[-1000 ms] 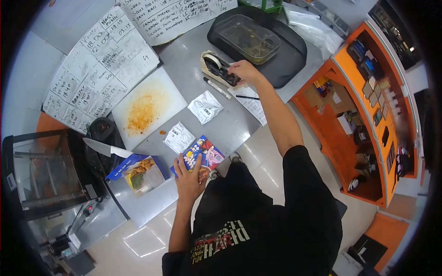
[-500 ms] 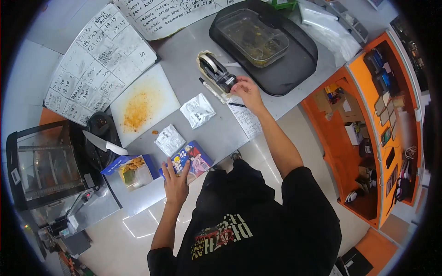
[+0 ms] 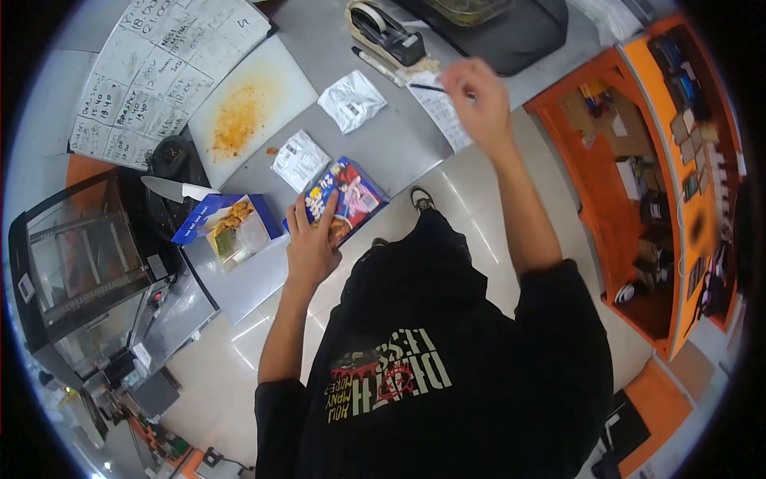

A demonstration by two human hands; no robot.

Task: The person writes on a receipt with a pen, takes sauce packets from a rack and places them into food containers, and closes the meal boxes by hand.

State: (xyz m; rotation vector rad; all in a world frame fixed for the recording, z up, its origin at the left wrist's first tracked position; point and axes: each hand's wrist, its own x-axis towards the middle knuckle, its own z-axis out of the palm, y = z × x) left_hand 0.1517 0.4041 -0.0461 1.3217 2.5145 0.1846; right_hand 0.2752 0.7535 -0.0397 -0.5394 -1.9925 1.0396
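Observation:
My left hand (image 3: 312,249) holds a closed blue food carton (image 3: 351,195) printed with cartoon figures. Its fingers lie over the lid, with the thumb at the near side. My right hand (image 3: 481,104) is raised above the receipt (image 3: 453,124), fingers curled together and smeared by motion; whatever they may pinch is not clear. Beyond it stands a black tape dispenser (image 3: 387,33). A dark pen (image 3: 427,86) and a white marker (image 3: 377,65) lie close by. An open blue carton (image 3: 239,227) with fried pieces and small packets stands left of my left hand.
Two silver foil packets (image 3: 351,101) (image 3: 300,160) lie on the steel counter (image 3: 423,144). A stained white cutting board (image 3: 267,100), a knife (image 3: 171,189) and a glass display cabinet (image 3: 84,267) are at the left. A black tray (image 3: 527,40) stands at the back, orange shelves (image 3: 590,184) at the right.
My right hand has left the tape dispenser and moved back toward me and right. My left hand stays at the closed carton, its thumb now at the near side. The view has shifted.

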